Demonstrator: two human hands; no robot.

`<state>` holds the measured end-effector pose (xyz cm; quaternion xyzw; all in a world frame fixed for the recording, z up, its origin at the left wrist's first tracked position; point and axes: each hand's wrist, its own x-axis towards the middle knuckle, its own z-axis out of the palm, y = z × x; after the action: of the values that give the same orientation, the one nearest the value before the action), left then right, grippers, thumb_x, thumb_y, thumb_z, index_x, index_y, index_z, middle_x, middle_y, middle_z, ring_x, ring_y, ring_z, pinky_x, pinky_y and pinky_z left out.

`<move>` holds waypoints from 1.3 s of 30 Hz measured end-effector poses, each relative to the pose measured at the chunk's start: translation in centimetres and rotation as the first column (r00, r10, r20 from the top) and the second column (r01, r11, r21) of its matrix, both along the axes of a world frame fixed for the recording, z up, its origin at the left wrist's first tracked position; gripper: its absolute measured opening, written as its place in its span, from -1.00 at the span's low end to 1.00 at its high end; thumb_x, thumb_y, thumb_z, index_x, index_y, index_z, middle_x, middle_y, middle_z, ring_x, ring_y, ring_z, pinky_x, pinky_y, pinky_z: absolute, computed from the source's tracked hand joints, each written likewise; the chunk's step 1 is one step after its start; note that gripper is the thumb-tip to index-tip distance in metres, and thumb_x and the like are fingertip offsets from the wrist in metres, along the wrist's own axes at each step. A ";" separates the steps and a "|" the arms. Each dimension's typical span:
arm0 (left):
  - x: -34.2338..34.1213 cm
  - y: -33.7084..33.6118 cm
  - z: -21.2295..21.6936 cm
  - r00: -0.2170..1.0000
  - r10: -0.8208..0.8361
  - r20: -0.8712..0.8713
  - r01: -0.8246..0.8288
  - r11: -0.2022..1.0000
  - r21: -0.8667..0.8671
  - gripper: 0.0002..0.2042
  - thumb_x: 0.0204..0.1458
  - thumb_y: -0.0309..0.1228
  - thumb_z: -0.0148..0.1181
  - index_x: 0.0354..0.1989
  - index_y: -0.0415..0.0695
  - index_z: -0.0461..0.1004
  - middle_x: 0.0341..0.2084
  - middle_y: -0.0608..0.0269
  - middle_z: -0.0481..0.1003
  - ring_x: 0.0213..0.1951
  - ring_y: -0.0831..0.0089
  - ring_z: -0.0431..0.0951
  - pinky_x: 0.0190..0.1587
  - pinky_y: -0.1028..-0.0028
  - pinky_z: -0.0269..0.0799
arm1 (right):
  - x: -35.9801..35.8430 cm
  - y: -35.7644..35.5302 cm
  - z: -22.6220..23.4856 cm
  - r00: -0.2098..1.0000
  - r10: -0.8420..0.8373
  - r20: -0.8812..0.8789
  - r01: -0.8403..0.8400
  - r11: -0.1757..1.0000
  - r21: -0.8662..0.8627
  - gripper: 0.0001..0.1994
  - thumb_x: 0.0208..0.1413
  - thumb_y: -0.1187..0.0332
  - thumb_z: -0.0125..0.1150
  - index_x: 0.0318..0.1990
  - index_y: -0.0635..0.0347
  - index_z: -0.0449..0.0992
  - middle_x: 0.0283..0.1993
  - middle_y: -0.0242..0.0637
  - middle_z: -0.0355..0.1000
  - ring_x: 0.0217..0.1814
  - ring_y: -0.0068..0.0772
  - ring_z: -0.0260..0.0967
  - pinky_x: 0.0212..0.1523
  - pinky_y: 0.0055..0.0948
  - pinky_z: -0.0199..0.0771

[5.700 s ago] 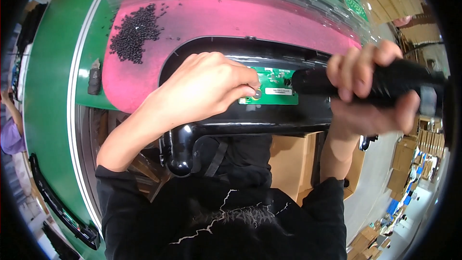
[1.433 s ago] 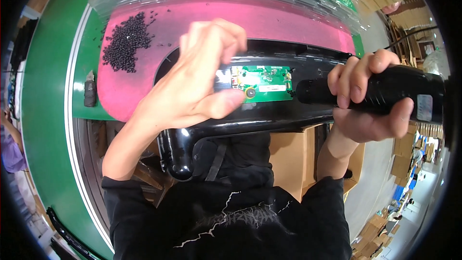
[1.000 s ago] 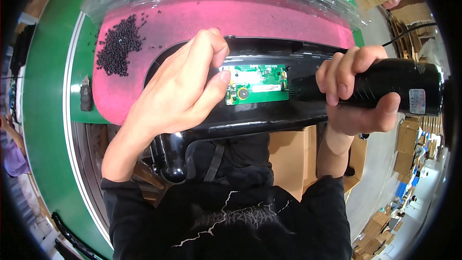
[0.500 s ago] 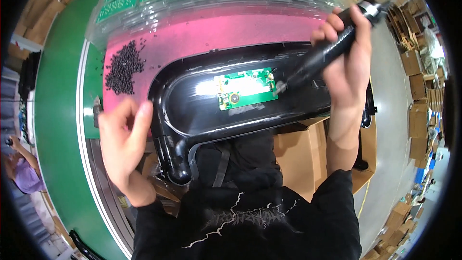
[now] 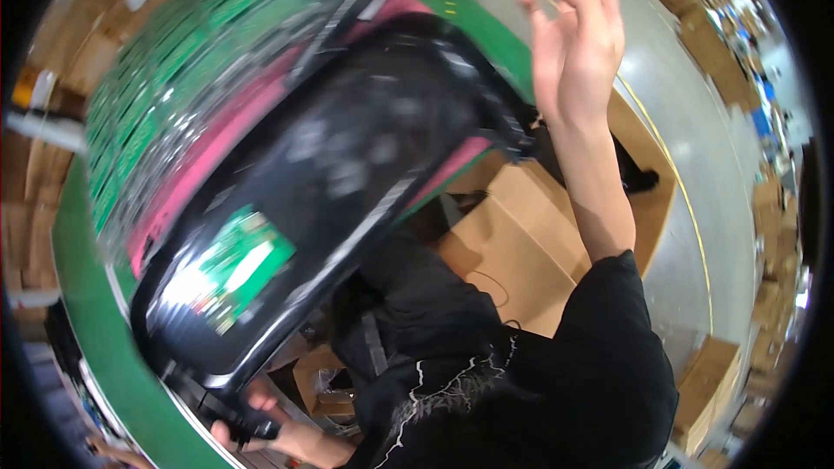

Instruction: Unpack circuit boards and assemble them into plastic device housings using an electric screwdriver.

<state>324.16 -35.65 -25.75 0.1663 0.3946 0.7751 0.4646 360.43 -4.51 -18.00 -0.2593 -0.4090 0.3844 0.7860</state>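
A long black plastic housing (image 5: 304,200) lies tilted across the pink mat, its lower end toward me on the left. Near that end a green circuit board (image 5: 239,269) sits inside the housing, with a bright glare on it. My left hand (image 5: 261,412) grips the housing's lower left end, the fingers partly hidden behind it. Raised to the right of the housing, my right hand (image 5: 578,52) is open and holds nothing. The screwdriver cannot be made out for certain.
Clear plastic trays of green boards (image 5: 191,78) are stacked along the far left side of the pink mat (image 5: 204,152). A dark, blurred bar-like thing (image 5: 343,22) lies beyond the housing. An opened cardboard box (image 5: 521,243) stands by my lap, and boxes line the floor at right.
My right hand has let go of the black screwdriver and opened. My left hand has taken hold of the housing's left end. The view has turned, and the housing appears more slanted.
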 end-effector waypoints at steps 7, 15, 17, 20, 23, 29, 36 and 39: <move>-6.9 -6.0 1.5 0.753 0.628 -0.197 -0.484 0.731 0.481 -0.45 -0.27 0.04 0.27 -0.17 -0.06 0.34 -0.37 0.15 0.43 -0.50 0.29 0.37 -0.58 0.35 0.24 | 23.8 2.5 -20.0 0.337 -0.684 0.647 0.901 0.433 -0.012 -0.62 -0.15 0.46 0.11 -0.15 0.33 0.15 -0.17 -0.12 0.14 -0.13 -0.24 0.16 -0.06 -0.31 0.18; -15.4 -4.1 1.0 0.910 0.244 -0.336 -0.115 0.925 0.361 -0.37 -0.09 0.11 -0.02 -0.08 -0.26 0.29 -0.30 -0.03 0.42 -0.39 0.18 0.46 -0.41 0.15 0.34 | 30.4 -9.7 -41.1 0.409 0.761 0.504 0.853 -0.123 -0.507 -0.30 -0.08 0.16 0.13 0.21 0.21 0.01 0.27 -0.12 -0.06 0.32 -0.01 -0.17 0.24 -0.16 -0.01; -16.2 -0.8 0.8 0.888 0.232 -0.396 -0.095 0.937 0.337 -0.38 -0.09 0.09 -0.02 -0.08 -0.27 0.29 -0.29 -0.03 0.41 -0.37 0.18 0.46 -0.37 0.15 0.33 | 29.9 -11.2 -42.4 0.506 0.735 0.451 0.806 -0.217 -0.550 -0.30 -0.07 0.19 0.14 0.22 0.19 0.00 0.29 -0.15 -0.10 0.34 -0.06 -0.21 0.25 -0.17 -0.03; -17.4 3.8 0.4 0.850 0.217 -0.479 -0.074 0.951 0.299 -0.39 -0.08 0.07 -0.02 -0.08 -0.28 0.29 -0.28 -0.04 0.41 -0.35 0.18 0.45 -0.32 0.15 0.31 | 31.2 -12.0 -43.7 0.482 0.748 0.456 0.814 -0.190 -0.548 -0.21 -0.12 0.23 0.21 0.27 0.12 -0.09 0.35 -0.23 -0.20 0.37 -0.06 -0.27 0.27 -0.11 -0.06; -18.4 7.5 -0.2 0.805 0.212 -0.555 -0.073 0.962 0.263 -0.40 -0.08 0.04 -0.02 -0.08 -0.30 0.29 -0.27 -0.05 0.40 -0.32 0.17 0.45 -0.27 0.15 0.29 | 31.6 -12.1 -43.6 0.464 0.716 0.522 0.832 -0.149 -0.535 -0.14 -0.14 0.23 0.23 0.29 0.11 -0.17 0.37 -0.27 -0.24 0.38 -0.09 -0.28 0.28 -0.12 -0.06; -20.5 12.6 -0.4 0.686 0.223 -0.693 -0.104 0.972 0.209 -0.42 -0.07 -0.01 -0.01 -0.08 -0.33 0.28 -0.24 -0.06 0.39 -0.27 0.17 0.44 -0.17 0.15 0.26 | 31.7 -11.9 -43.9 0.417 0.756 0.505 0.819 -0.072 -0.569 -0.24 -0.10 0.18 0.16 0.24 0.17 -0.09 0.31 -0.16 -0.08 0.33 -0.08 -0.12 0.22 -0.15 0.07; -21.5 12.9 0.0 0.503 0.278 -0.818 -0.245 0.954 0.174 -0.45 -0.05 -0.06 -0.01 -0.08 -0.36 0.28 -0.21 -0.07 0.37 -0.22 0.16 0.42 -0.06 0.16 0.22 | 30.2 -16.6 -44.7 0.291 0.770 0.568 0.860 0.050 -0.508 -0.34 -0.10 0.18 0.15 0.16 0.18 0.07 0.22 -0.14 0.08 0.29 -0.12 -0.02 0.19 -0.12 0.09; -22.2 10.0 0.6 0.401 0.331 -0.854 -0.362 0.914 0.184 -0.46 -0.04 -0.09 -0.01 -0.08 -0.38 0.28 -0.20 -0.08 0.37 -0.20 0.16 0.42 -0.01 0.16 0.20 | 28.5 -16.9 -45.4 0.278 0.822 0.497 0.841 0.042 -0.539 -0.37 -0.09 0.16 0.16 0.15 0.16 0.12 0.21 -0.20 0.11 0.28 -0.11 -0.03 0.20 -0.12 0.04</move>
<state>301.97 -25.66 -25.10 0.4431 0.6118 0.6545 0.0309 388.94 -21.44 -63.38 -0.8834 -0.3669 0.2716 -0.1061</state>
